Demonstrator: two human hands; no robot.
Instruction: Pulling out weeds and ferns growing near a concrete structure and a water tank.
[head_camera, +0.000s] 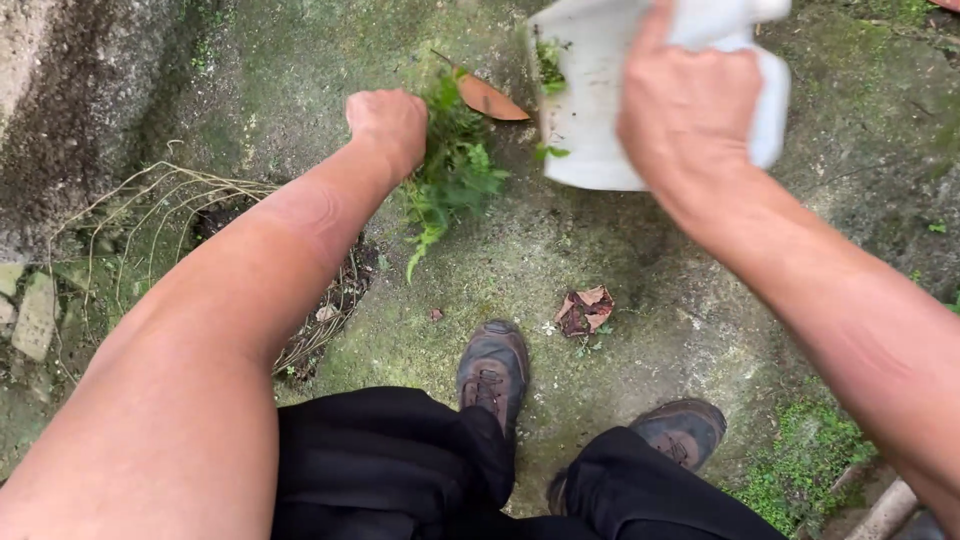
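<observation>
Outdoors, on mossy concrete ground (640, 290), a person stands and looks down past black trousers at two brown shoes (493, 368). Green moss and damp stains cover most of the ground, and a rough grey stone wall (60, 100) rises at the left edge. At the foot of the wall lies a tangle of dry stems (170, 190) over a patch of dark soil.

One left hand (387, 125) is closed in a fist, its fingers pressed together around the top of one leafy green weed (452, 175) that sits on the ground just ahead of the shoes. One right hand (688, 105) holds one white container (590, 110) above the ground, just to the right of the weed; its fingers are wrapped about the far side, so how they lie cannot be told. A few green scraps show inside the container.

Two dead leaves lie on the ground: an orange leaf (490, 100) beside the weed, touching the container's edge, and a curled brown leaf (586, 310) nearer the shoes.
</observation>
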